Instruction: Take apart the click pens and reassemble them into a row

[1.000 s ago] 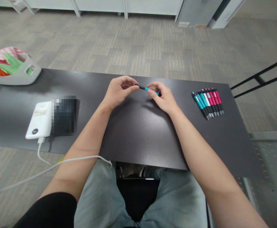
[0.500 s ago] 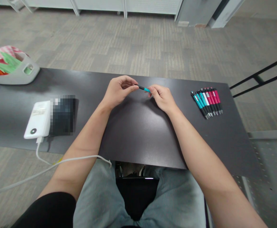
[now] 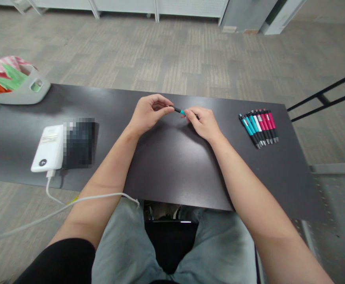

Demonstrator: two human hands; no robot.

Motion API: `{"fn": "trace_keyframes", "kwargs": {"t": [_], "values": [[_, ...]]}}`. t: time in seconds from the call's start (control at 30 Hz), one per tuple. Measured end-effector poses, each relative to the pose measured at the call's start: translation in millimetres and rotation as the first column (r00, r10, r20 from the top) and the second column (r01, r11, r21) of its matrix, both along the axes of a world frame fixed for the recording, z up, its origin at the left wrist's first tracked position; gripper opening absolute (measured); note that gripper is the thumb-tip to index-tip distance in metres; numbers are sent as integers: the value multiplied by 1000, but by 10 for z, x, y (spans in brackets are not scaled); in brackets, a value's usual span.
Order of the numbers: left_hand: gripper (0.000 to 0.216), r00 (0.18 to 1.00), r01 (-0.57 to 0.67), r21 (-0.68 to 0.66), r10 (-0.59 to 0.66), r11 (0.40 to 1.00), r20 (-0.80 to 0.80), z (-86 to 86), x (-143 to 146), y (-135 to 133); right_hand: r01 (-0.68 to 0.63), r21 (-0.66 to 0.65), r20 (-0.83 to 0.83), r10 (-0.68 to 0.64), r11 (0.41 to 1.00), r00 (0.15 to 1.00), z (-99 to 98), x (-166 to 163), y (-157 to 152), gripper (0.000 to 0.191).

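Note:
A pen (image 3: 178, 110) with a black grip and a turquoise barrel is held just above the dark table (image 3: 175, 165), between my two hands. The thumb and fingers of my left hand (image 3: 150, 112) pinch its dark end. At the turquoise end, my right hand (image 3: 200, 120) closes round the barrel and hides most of it. Over to the right lies a row of pens (image 3: 259, 128), side by side, with turquoise, white and red barrels and black grips.
On the left of the table are a white power bank (image 3: 48, 146) with a white cable (image 3: 86, 198) crossing over my left forearm, and a dark pixelated item (image 3: 79, 144). A white basket (image 3: 33, 92) with colourful contents stands at the far left. Black metal bars (image 3: 323, 98) rise beyond the right edge.
My right hand has shifted slightly along the pen toward my left, so less turquoise shows between them. The pen row stays as it was.

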State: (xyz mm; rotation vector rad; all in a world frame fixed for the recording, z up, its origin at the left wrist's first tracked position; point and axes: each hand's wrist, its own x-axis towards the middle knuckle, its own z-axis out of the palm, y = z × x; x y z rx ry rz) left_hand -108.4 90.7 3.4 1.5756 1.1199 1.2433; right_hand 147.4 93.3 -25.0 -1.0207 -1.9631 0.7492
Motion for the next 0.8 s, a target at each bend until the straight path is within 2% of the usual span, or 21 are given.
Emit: {"fn": "trace_keyframes", "kwargs": {"t": [0.17, 0.3, 0.47, 0.63, 0.7, 0.8], "values": [[33, 1000, -16, 7, 16, 1000, 1, -17, -9, 13, 46, 13, -28, -46, 999, 999, 3, -3, -5, 67], [29, 1000, -7, 21, 7, 1000, 4, -28, -18, 17, -9, -16, 4, 9, 1000, 1000, 13, 2, -7, 67], [27, 1000, -5, 48, 4, 999, 21, -49, -21, 19, 25, 15, -13, -25, 1000, 1000, -12, 4, 7, 59], [26, 1000, -13, 42, 13, 999, -4, -32, -15, 18, -37, -5, 28, 37, 999, 999, -24, 4, 13, 60], [32, 1000, 1, 39, -1, 999, -1, -14, -8, 8, -20, 29, 10, 19, 999, 1000, -29, 5, 13, 57], [53, 999, 24, 27, -23, 999, -33, 3, 6, -24, 25, 92, -37, -22, 995, 999, -53, 7, 15, 49]]}}
